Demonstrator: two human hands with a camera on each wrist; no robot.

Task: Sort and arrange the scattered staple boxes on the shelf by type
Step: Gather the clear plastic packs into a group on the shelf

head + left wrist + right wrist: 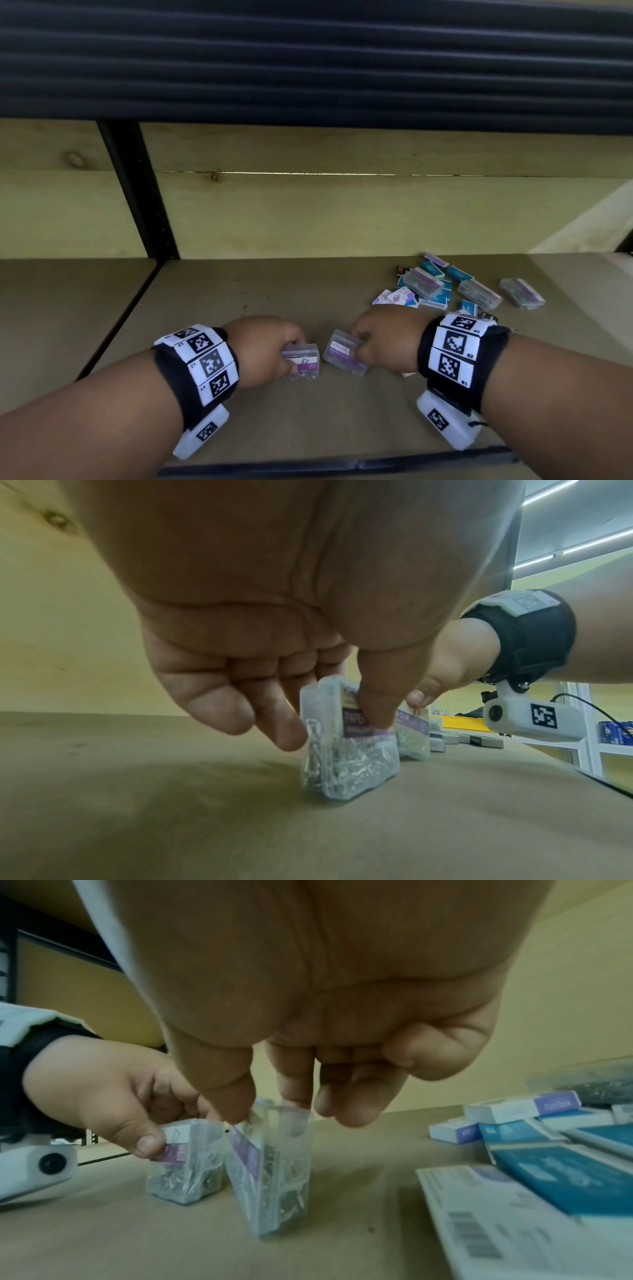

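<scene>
Each hand holds a clear plastic box with a purple label, full of metal clips, standing on edge on the shelf board (267,294). My left hand (267,346) pinches the left clear box (303,365) (346,739) between thumb and fingers. My right hand (380,334) pinches the right clear box (344,353) (270,1172) by its top, a little to the right of the first. The two boxes stand close, apart by a small gap. A scattered pile of boxes (445,286) lies behind my right hand: teal, white-and-purple, and clear ones.
The wooden back wall (342,212) rises behind the shelf, with a black upright post (144,205) at the left. A dark front rail (342,464) edges the shelf. A flat white box with a barcode (496,1218) lies close to my right hand.
</scene>
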